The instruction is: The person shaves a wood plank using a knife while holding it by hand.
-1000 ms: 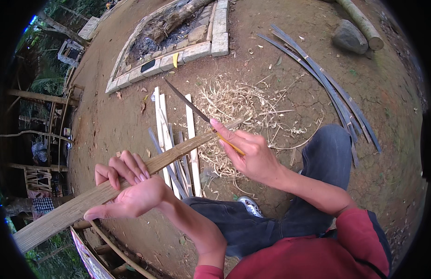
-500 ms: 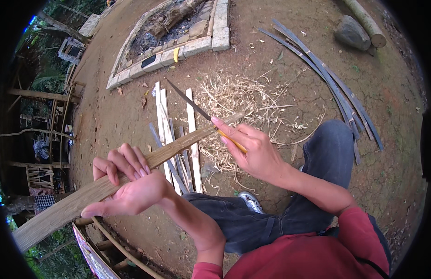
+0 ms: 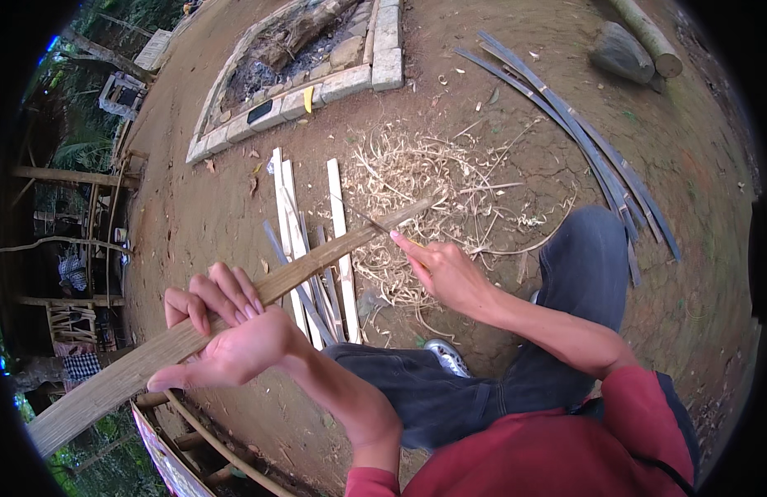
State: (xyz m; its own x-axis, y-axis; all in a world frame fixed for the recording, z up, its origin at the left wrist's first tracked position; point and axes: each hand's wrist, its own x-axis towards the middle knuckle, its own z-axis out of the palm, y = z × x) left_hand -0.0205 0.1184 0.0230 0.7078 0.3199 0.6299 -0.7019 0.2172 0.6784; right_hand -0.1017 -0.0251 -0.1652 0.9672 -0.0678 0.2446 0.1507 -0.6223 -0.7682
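My left hand (image 3: 238,331) is closed around a long flat strip of wood or bamboo (image 3: 317,256), which slants from the lower left up to the middle. In my right hand (image 3: 455,277) is a knife (image 3: 369,219) with a thin dark blade; its yellowish handle is mostly covered by my fingers. The blade lies against the strip near its far, narrower end, crossing it at an angle. Beneath that end is a heap of curly pale shavings (image 3: 404,170) on the ground. Several pale cut strips (image 3: 339,219) lie beside the heap, with darker strips among them.
Long dark bent strips (image 3: 578,124) lie at the right. Beyond them are a grey rock (image 3: 622,52) and a log (image 3: 644,33). A stone-edged fire pit (image 3: 346,83) is at the far side, with a dark phone-like object (image 3: 259,112) and a yellow sheath-like piece (image 3: 308,99) on its rim.
My right hand has shifted slightly right and down, and the knife has turned so that its blade appears narrower and lies across the strip. My left hand keeps its grip.
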